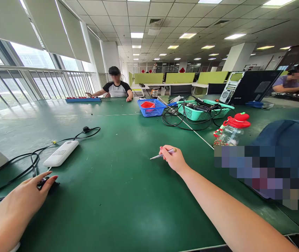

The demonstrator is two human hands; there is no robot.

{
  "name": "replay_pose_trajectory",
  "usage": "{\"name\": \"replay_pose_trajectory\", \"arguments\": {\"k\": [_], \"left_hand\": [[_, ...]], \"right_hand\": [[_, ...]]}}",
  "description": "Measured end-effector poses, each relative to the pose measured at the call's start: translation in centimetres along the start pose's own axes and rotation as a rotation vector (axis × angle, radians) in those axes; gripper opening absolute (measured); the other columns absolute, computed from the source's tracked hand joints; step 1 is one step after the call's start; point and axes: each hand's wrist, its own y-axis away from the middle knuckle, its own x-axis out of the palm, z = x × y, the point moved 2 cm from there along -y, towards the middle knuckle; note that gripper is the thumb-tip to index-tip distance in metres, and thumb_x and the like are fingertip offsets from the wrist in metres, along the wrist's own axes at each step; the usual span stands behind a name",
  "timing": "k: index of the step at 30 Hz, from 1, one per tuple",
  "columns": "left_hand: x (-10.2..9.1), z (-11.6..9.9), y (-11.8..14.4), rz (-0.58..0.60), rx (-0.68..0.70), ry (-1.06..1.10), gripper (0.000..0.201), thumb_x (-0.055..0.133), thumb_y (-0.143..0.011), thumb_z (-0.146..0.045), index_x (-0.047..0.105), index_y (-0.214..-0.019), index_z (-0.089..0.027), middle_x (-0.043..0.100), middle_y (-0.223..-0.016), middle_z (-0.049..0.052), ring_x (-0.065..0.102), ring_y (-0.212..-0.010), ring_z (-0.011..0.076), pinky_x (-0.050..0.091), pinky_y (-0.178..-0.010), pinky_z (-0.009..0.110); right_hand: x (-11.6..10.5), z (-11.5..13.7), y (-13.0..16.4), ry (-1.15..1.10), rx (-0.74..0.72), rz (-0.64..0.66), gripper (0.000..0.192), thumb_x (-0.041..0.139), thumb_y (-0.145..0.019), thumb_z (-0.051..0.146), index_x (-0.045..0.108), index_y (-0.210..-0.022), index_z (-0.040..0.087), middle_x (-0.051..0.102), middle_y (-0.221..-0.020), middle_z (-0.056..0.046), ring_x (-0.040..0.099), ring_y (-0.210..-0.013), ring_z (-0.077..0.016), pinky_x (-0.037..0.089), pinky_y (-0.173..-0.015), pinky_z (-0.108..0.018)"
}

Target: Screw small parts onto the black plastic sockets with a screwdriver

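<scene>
Right hand [174, 159], frame centre, pinches a thin screwdriver [162, 154], tip w/ no support, could slip. Left hand [25, 199], lower left, presses a small black part [44, 182] on counter [118, 196]; tangled cable [31, 159] nearby may snag.

The scene is bright and evenly lit — daylight pours in through the windows [28, 57] on the left, where the glass is blown out to near white, and rows of ceiling panels [137, 35] add cool light overhead. The green table [128, 196] carries a pale sheen along its left side and only soft, faint shadows beneath the hands. Wide-angle distortion bends the blinds and window rails near the edges — lines curve outward. Focus is sharp throughout, though two faces and a patch at right are pixelated.
</scene>
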Motion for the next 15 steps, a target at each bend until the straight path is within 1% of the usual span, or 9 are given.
{"name": "replay_pose_trajectory", "arguments": {"k": [2, 5, 7, 12, 15], "left_hand": [[-0.4, -0.5, 0.5, 0.009, -0.031, -0.026, 0.077, 0.018, -0.082, -0.074, 0.05, -0.135, -0.028, 0.064, -0.121, 0.016, 0.061, -0.103, 0.0394, 0.048, -0.081, 0.047], [-1.2, -1.3, 1.6, -0.004, -0.032, -0.028, 0.075, 0.011, -0.087, -0.066, 0.05, -0.136, -0.025, 0.061, -0.128, 0.015, 0.059, -0.11, 0.0383, 0.047, -0.087, 0.047], [-1.9, -2.1, 2.4, 0.003, -0.038, -0.025, 0.073, 0.009, -0.088, -0.063, 0.05, -0.136, -0.026, 0.059, -0.132, 0.014, 0.058, -0.113, 0.0373, 0.047, -0.088, 0.047], [-3.1, -3.6, 3.9, 0.057, -0.039, -0.021, 0.067, 0.012, -0.09, -0.06, 0.047, -0.138, -0.03, 0.054, -0.139, 0.009, 0.057, -0.114, 0.0352, 0.046, -0.09, 0.045], [-2.9, -3.3, 3.7, 0.077, -0.035, 0.01, 0.067, 0.018, -0.088, -0.064, 0.051, -0.136, -0.03, 0.054, -0.139, 0.009, 0.056, -0.116, 0.0346, 0.045, -0.091, 0.043]], "right_hand": [[0.0, 0.0, 0.0, 0.014, -0.005, 0.002, 0.042, 0.049, -0.087, 0.052, 0.059, -0.062, 0.02, 0.048, -0.05, 0.002, 0.043, -0.047, -0.0125, 0.034, -0.048, -0.026], [0.0, 0.0, -0.1, 0.032, -0.008, -0.003, 0.041, 0.049, -0.087, 0.05, 0.06, -0.062, 0.02, 0.048, -0.05, 0.002, 0.044, -0.048, -0.0127, 0.035, -0.049, -0.026], [-0.1, -0.1, -0.1, 0.039, -0.011, -0.005, 0.041, 0.049, -0.087, 0.05, 0.059, -0.062, 0.02, 0.049, -0.05, 0.002, 0.045, -0.048, -0.0128, 0.036, -0.05, -0.026], [-0.1, 0.0, 0.0, 0.062, -0.02, -0.004, 0.041, 0.048, -0.087, 0.05, 0.059, -0.062, 0.02, 0.05, -0.051, 0.002, 0.045, -0.048, -0.0125, 0.036, -0.049, -0.026], [-0.1, 0.1, 0.0, 0.066, -0.014, 0.001, 0.042, 0.048, -0.087, 0.051, 0.059, -0.062, 0.02, 0.049, -0.05, 0.002, 0.044, -0.047, -0.0124, 0.036, -0.049, -0.026]]}}
